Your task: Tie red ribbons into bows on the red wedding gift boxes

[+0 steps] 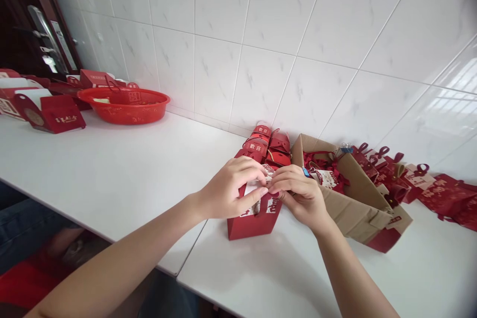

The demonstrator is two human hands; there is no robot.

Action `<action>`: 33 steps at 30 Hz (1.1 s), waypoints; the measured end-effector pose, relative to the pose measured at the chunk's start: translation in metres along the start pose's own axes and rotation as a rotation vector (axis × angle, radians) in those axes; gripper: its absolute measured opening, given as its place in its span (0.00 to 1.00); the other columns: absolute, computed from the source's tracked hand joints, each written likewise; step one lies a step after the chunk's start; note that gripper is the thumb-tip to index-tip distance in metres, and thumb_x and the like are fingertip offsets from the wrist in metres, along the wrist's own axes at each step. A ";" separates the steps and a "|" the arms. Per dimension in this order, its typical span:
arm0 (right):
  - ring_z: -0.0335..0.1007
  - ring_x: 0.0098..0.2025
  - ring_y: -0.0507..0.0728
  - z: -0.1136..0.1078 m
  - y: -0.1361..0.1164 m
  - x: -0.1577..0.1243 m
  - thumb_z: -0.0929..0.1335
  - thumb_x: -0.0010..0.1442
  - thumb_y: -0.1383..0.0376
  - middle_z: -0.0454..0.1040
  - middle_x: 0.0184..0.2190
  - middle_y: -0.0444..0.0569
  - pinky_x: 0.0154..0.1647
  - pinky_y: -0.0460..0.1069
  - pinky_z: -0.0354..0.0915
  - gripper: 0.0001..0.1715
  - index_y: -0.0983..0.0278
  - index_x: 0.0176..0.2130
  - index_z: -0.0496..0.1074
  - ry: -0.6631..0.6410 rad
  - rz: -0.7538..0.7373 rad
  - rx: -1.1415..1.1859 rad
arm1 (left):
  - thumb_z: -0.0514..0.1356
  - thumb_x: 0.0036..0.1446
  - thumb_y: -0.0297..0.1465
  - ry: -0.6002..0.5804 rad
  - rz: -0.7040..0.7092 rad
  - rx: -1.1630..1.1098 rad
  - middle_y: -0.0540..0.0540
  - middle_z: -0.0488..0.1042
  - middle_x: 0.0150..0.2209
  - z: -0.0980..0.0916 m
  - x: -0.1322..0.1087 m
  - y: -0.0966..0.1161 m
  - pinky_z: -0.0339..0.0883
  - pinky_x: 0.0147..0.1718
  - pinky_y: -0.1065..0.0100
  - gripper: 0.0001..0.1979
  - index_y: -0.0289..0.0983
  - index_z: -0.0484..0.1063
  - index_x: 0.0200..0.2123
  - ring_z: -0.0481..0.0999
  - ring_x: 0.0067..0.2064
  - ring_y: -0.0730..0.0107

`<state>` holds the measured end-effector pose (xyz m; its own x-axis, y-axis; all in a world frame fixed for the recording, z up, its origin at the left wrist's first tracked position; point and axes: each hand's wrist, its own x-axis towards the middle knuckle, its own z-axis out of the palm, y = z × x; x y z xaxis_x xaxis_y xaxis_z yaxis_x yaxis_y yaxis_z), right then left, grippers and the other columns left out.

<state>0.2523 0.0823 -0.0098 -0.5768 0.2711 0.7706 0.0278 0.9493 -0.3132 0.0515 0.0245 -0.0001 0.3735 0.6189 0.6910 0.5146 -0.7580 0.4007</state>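
A small red gift box [253, 221] with a white top flap stands on the white table [122, 179] in front of me. My left hand [227, 191] grips its top from the left, fingers curled over the flap. From the right, my right hand [301, 196] pinches the same flap, so the fingertips of both hands meet above the box. Behind it stands a row of finished red gift boxes [266, 146] against the tiled wall.
A brown cardboard box [357, 198] with red parts inside lies to the right. Flat red box blanks [439, 186] are spread beyond it. Far left sit a red plastic basket [124, 104] and more red boxes [52, 114]. The table's front edge runs close to me.
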 end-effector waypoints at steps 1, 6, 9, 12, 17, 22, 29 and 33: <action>0.72 0.40 0.55 -0.003 -0.003 0.001 0.67 0.58 0.75 0.79 0.32 0.44 0.47 0.56 0.63 0.12 0.58 0.35 0.74 -0.020 -0.015 -0.025 | 0.57 0.59 0.30 -0.062 0.024 0.058 0.45 0.76 0.37 -0.005 0.004 0.004 0.64 0.47 0.61 0.05 0.39 0.73 0.33 0.73 0.43 0.63; 0.71 0.38 0.54 -0.013 -0.018 0.003 0.65 0.61 0.74 0.77 0.31 0.43 0.47 0.55 0.58 0.10 0.59 0.35 0.72 -0.093 -0.074 -0.055 | 0.51 0.62 0.27 -0.335 0.113 0.200 0.47 0.74 0.32 -0.022 0.014 0.023 0.61 0.39 0.66 0.10 0.38 0.70 0.32 0.70 0.35 0.69; 0.70 0.37 0.53 -0.014 -0.024 0.004 0.65 0.60 0.76 0.76 0.31 0.43 0.46 0.55 0.57 0.12 0.60 0.36 0.71 -0.079 -0.112 -0.031 | 0.48 0.61 0.23 -0.361 0.133 0.193 0.49 0.72 0.30 -0.025 0.015 0.031 0.58 0.40 0.66 0.11 0.37 0.68 0.31 0.68 0.34 0.70; 0.69 0.37 0.53 -0.014 -0.026 0.004 0.64 0.59 0.78 0.76 0.31 0.44 0.45 0.55 0.57 0.13 0.60 0.36 0.70 -0.071 -0.143 -0.027 | 0.47 0.62 0.24 -0.362 0.072 0.130 0.50 0.70 0.27 -0.025 0.015 0.035 0.57 0.41 0.65 0.12 0.37 0.66 0.30 0.66 0.32 0.71; 0.69 0.38 0.54 -0.014 -0.030 0.005 0.64 0.60 0.76 0.75 0.32 0.45 0.44 0.56 0.58 0.12 0.59 0.35 0.70 -0.052 -0.176 -0.001 | 0.47 0.64 0.26 -0.403 -0.092 -0.069 0.51 0.70 0.27 -0.027 0.017 0.043 0.56 0.42 0.66 0.13 0.37 0.66 0.29 0.66 0.32 0.72; 0.69 0.37 0.55 -0.023 -0.030 0.006 0.65 0.60 0.75 0.75 0.31 0.46 0.43 0.56 0.59 0.10 0.61 0.35 0.71 -0.034 -0.144 0.069 | 0.49 0.65 0.30 -0.262 -0.120 -0.020 0.51 0.72 0.31 -0.027 0.012 0.045 0.57 0.48 0.63 0.11 0.38 0.68 0.32 0.68 0.36 0.70; 0.69 0.38 0.55 -0.060 -0.025 -0.002 0.66 0.59 0.76 0.75 0.32 0.45 0.45 0.55 0.63 0.12 0.59 0.37 0.73 0.057 -0.006 0.140 | 0.63 0.54 0.36 -0.103 -0.141 0.253 0.44 0.64 0.55 -0.015 -0.013 0.015 0.60 0.55 0.57 0.25 0.45 0.63 0.56 0.63 0.57 0.58; 0.70 0.37 0.54 -0.066 -0.018 -0.005 0.67 0.60 0.71 0.76 0.31 0.47 0.43 0.53 0.65 0.07 0.60 0.35 0.74 -0.173 0.141 0.184 | 0.58 0.58 0.31 -0.077 -0.219 0.178 0.43 0.67 0.53 -0.003 -0.014 -0.001 0.65 0.52 0.62 0.21 0.42 0.64 0.55 0.68 0.53 0.64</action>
<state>0.3088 0.0741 0.0289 -0.7090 0.3521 0.6110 -0.0220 0.8550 -0.5182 0.0430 0.0162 -0.0085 0.2923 0.7827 0.5496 0.7141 -0.5609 0.4190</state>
